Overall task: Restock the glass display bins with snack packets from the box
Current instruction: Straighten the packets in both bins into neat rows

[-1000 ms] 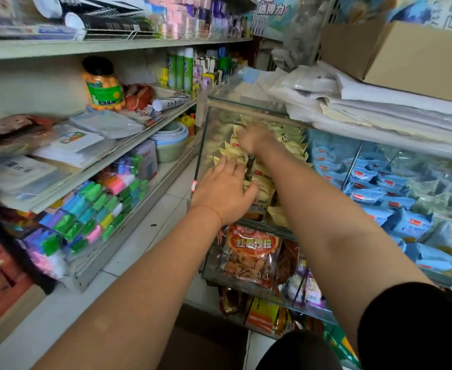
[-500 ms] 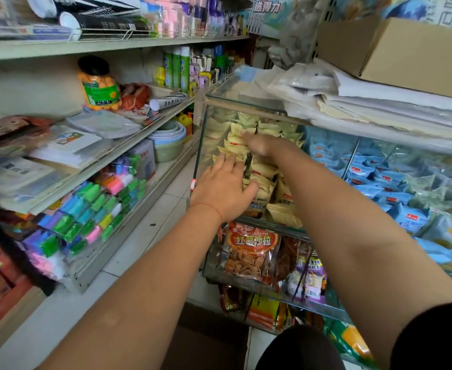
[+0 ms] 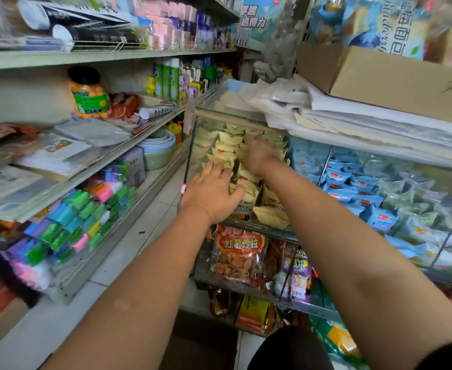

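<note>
Deeper into the glass bin (image 3: 193,145) than before, right hand (image 3: 257,156) lies spread, blurred, on yellow snack packets (image 3: 226,149); left hand (image 3: 211,193) presses flat.

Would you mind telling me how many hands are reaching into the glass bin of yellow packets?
2. The left hand rests flat on the front yellow packets; the right hand reaches deeper into the glass bin, its fingers blurred. None seems hidden.

A small shop: stocked shelves (image 3: 107,58), snack bins (image 3: 326,166).
</note>
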Available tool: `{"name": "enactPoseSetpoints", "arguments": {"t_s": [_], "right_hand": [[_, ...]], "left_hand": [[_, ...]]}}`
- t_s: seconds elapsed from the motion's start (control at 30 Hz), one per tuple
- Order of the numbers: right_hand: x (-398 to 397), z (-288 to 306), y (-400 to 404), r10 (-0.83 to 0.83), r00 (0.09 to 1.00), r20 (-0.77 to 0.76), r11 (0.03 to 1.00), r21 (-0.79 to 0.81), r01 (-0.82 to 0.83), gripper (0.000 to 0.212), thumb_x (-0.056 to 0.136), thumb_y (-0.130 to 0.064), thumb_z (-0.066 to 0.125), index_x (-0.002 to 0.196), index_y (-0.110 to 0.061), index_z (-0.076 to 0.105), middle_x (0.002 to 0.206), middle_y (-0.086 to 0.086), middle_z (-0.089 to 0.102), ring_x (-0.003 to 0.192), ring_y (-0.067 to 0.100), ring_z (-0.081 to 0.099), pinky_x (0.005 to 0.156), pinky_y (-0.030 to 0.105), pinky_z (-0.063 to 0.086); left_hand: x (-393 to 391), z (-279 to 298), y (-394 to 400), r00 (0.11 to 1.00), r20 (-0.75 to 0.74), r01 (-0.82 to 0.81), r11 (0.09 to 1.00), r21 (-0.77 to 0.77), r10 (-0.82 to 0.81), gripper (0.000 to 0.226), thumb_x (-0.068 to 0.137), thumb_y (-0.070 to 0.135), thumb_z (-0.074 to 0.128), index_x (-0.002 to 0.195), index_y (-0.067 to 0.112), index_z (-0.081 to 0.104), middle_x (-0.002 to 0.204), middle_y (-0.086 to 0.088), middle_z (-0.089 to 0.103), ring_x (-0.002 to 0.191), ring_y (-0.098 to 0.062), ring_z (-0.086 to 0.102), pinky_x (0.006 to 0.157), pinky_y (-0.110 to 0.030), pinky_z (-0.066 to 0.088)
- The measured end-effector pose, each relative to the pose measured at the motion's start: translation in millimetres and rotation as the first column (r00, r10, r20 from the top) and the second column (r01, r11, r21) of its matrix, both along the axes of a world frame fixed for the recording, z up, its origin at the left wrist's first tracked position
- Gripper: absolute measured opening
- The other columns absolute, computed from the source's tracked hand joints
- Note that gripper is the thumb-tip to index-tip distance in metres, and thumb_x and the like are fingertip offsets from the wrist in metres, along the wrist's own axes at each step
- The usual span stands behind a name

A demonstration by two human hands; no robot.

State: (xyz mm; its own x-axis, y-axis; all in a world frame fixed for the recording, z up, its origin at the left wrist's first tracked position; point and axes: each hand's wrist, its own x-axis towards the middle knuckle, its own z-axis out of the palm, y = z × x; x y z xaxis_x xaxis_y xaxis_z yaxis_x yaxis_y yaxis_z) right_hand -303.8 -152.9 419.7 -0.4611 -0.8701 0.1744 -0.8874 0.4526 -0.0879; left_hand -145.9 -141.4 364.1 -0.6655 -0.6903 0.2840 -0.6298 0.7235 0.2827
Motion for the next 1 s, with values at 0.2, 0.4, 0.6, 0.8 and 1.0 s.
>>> {"name": "enactPoseSetpoints", "arguments": {"t_s": [0.2, 0.4, 0.6, 0.8, 1.0], "right_hand": [[13, 15, 19, -0.053, 0.996, -0.07, 0.982, 0.178, 0.065, 0.025, 0.094, -0.011, 0.047, 0.115, -0.003, 0.06, 0.121, 0.015, 0.061, 0.105, 0.027, 0.06, 0.078, 0.031, 0.047], [14, 24, 25, 0.033, 0.999, -0.043, 0.997, 0.072, -0.03, 0.019, 0.088, -0.006, 0.049, 0.097, -0.008, 0.066, 0.093, 0.007, 0.062, 0.082, 0.023, 0.059, 0.064, 0.024, 0.042], [21, 13, 30, 0.07, 0.992, -0.106, 0.942, 0.335, -0.031, 0.011, 0.086, -0.011, 0.058, 0.096, -0.008, 0.061, 0.085, 0.005, 0.057, 0.074, 0.021, 0.055, 0.063, 0.029, 0.044], [14, 4, 31, 0.118, 0.992, -0.045, 0.976, 0.19, -0.108, 0.032, 0.087, -0.02, 0.06, 0.118, -0.024, 0.064, 0.117, -0.001, 0.063, 0.111, 0.023, 0.056, 0.095, 0.038, 0.04], [12, 23, 50, 0.195, 0.98, 0.039, 0.975, 0.099, -0.198, 0.02, 0.088, -0.016, 0.063, 0.106, -0.016, 0.071, 0.107, 0.004, 0.067, 0.098, 0.021, 0.062, 0.083, 0.031, 0.052]], "left_hand": [[2, 0, 2, 1.0, -0.006, 0.029, 0.999, 0.022, -0.029, 0.051, 0.096, 0.053, 0.027, 0.145, 0.041, 0.036, 0.16, -0.003, 0.019, 0.149, -0.021, 0.004, 0.117, -0.042, 0.015], [2, 2, 1, 0.999, 0.03, 0.036, 0.999, 0.038, -0.037, 0.049, 0.094, 0.056, 0.028, 0.138, 0.044, 0.048, 0.162, -0.001, 0.015, 0.149, -0.021, 0.002, 0.118, -0.042, 0.012], [1, 4, 2, 0.999, 0.033, 0.01, 1.0, 0.025, -0.011, 0.052, 0.095, 0.055, 0.028, 0.138, 0.037, 0.051, 0.161, -0.002, 0.015, 0.149, -0.02, 0.002, 0.117, -0.042, 0.014], [0, 3, 2, 1.0, 0.03, -0.005, 1.0, 0.011, 0.004, 0.054, 0.093, 0.053, 0.03, 0.138, 0.031, 0.049, 0.16, -0.002, 0.018, 0.148, -0.02, 0.003, 0.116, -0.041, 0.016], [2, 6, 8, 0.999, -0.05, 0.007, 1.0, -0.009, -0.007, 0.06, 0.093, 0.048, 0.039, 0.146, 0.02, 0.032, 0.156, -0.004, 0.026, 0.145, -0.019, 0.012, 0.114, -0.039, 0.021]]}}
